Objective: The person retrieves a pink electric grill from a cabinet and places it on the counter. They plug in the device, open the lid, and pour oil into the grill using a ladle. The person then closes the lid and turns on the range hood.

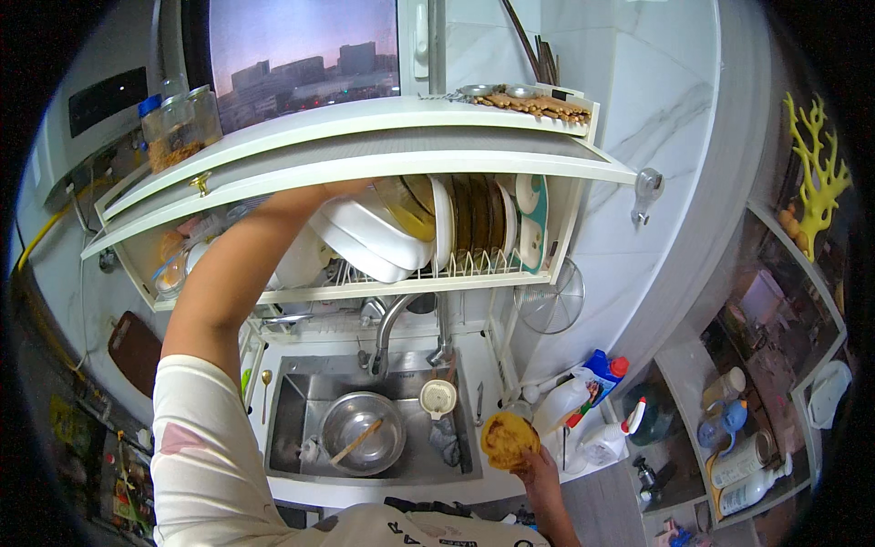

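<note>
My right hand [539,470] grips the lower edge of a round yellow flatbread [507,437] with browned patches, right of the sink. My left arm reaches up into a white wall-hung dish cabinet [328,166], under its raised flap door. Only the wrist end of my left hand [350,187] shows; the door edge and dishes hide the fingers, so I cannot tell what they hold. Close by it lean white rectangular dishes [366,239] and an amber glass bowl [408,205]. Brown glass plates [476,215] stand upright in the wire rack to the right.
Below is a steel sink [287,437] with a metal basin [362,424], a wooden-handled tool, a strainer [437,398] and a grey cloth [445,441]. The faucet [391,335] rises behind. Cleaning bottles [567,407] crowd the right counter. A round wire skimmer [550,297] hangs on the wall.
</note>
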`<act>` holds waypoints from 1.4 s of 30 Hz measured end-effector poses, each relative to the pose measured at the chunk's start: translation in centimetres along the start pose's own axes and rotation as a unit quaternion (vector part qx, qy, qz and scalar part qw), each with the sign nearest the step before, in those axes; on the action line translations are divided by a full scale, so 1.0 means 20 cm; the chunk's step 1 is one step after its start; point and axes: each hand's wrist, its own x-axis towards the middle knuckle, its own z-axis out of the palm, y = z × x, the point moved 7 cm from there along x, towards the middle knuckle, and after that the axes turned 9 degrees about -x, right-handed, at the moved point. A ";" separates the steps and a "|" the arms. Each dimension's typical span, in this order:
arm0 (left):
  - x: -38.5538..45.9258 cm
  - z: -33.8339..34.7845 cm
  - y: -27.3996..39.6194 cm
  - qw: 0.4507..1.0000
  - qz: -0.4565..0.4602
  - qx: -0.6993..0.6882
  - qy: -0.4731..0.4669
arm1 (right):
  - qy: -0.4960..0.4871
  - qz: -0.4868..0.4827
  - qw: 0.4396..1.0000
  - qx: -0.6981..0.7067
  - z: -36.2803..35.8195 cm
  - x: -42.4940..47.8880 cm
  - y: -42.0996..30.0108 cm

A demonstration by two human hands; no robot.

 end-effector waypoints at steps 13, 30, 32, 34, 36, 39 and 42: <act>-0.46 -0.12 0.03 0.938 0.162 0.291 0.091 | -0.084 0.007 0.996 -0.029 0.22 0.08 0.01; -1.53 -0.12 0.48 0.970 0.056 0.113 0.207 | -0.229 -0.004 0.961 -0.153 0.55 0.09 0.06; -1.75 0.03 0.44 0.981 -0.072 -0.050 0.176 | -0.241 -0.025 0.955 -0.169 0.56 0.13 0.10; -2.07 0.23 0.40 0.906 -0.304 -0.250 0.157 | -0.278 -0.026 0.943 -0.180 0.62 0.13 0.16; -2.50 0.49 0.44 0.717 -0.512 -0.456 0.128 | -0.336 -0.001 0.922 -0.195 0.72 0.09 0.21; -3.12 0.79 0.51 0.502 -0.667 -0.527 0.158 | -0.407 0.039 0.882 -0.233 0.90 0.00 0.32; -3.50 0.92 0.70 0.443 -0.704 -0.516 0.204 | -0.483 0.078 0.822 -0.292 1.10 -0.13 0.54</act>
